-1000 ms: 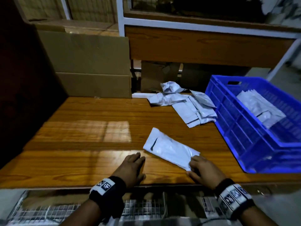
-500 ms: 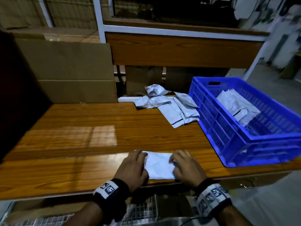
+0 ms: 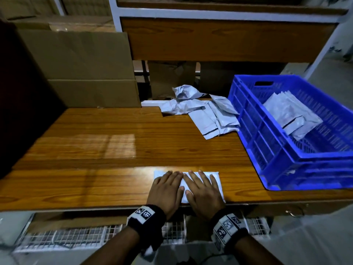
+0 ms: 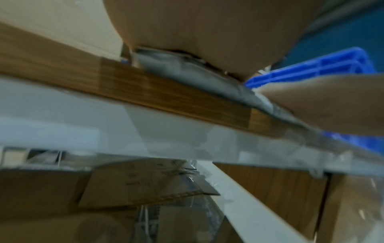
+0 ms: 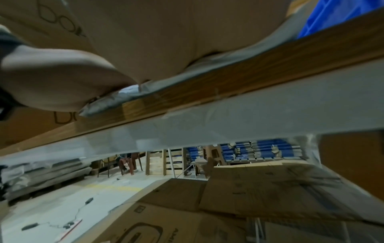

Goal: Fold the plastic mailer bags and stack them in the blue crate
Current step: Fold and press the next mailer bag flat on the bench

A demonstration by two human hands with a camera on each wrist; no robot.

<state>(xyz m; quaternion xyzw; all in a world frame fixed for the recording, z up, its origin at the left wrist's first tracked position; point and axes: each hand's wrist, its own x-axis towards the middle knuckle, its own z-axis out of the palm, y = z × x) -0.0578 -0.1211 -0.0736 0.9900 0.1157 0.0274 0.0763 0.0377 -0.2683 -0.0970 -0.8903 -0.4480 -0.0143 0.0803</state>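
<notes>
A white mailer bag (image 3: 215, 176) lies flat at the near edge of the wooden table (image 3: 107, 150). My left hand (image 3: 167, 190) and right hand (image 3: 203, 190) press on it side by side, fingers straight. The wrist views show the bag (image 4: 187, 72) (image 5: 129, 95) squeezed under my palms at the table edge. A pile of loose mailer bags (image 3: 202, 109) sits at the back of the table. To the right stands the blue crate (image 3: 271, 142), with folded bags (image 3: 292, 115) stacked inside.
Large cardboard boxes (image 3: 82, 67) stand along the back left. A wooden shelf with a white frame (image 3: 219, 37) rises behind the table. A wire rack (image 3: 80, 240) sits under the near table edge, and flattened cartons (image 5: 249, 194) lie on the floor below.
The bag, which lay slanted ahead of my hands, now sits squared at the near edge. Both hands moved onto it and flattened out.
</notes>
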